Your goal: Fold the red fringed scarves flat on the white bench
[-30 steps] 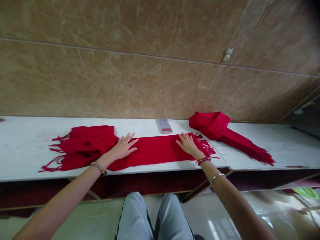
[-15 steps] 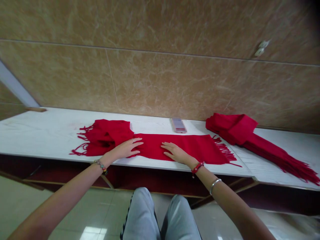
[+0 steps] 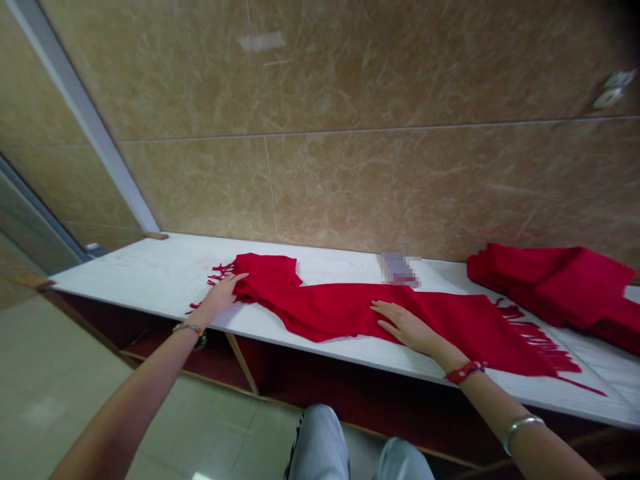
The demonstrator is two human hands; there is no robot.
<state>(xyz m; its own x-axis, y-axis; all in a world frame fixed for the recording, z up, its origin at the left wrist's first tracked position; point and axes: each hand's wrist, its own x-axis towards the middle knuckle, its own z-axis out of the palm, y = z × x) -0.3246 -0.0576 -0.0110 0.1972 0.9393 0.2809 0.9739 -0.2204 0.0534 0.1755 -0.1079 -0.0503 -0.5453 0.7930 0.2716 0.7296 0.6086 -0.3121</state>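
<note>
A long red scarf (image 3: 345,310) with fringed ends lies lengthwise along the white countertop, its left part bunched and creased. My left hand (image 3: 219,297) is at the bunched left end beside the fringe, closed on the cloth, with some fingertips hidden. Flat on the middle of the scarf rests my right hand (image 3: 407,328), fingers stretched out. The right fringe fans out toward the front edge of the counter.
A stack of folded red scarves (image 3: 545,280) sits at the right. A blurred phone-like object (image 3: 399,269) lies behind the scarf near the tiled wall (image 3: 350,193). Under the white counter (image 3: 130,267) are dark open shelves (image 3: 300,367).
My left hand has moved left from the scarf's middle to its bunched fringed end, and the cloth there is drawn out with new creases. The view has turned left. My right hand stays on the scarf.
</note>
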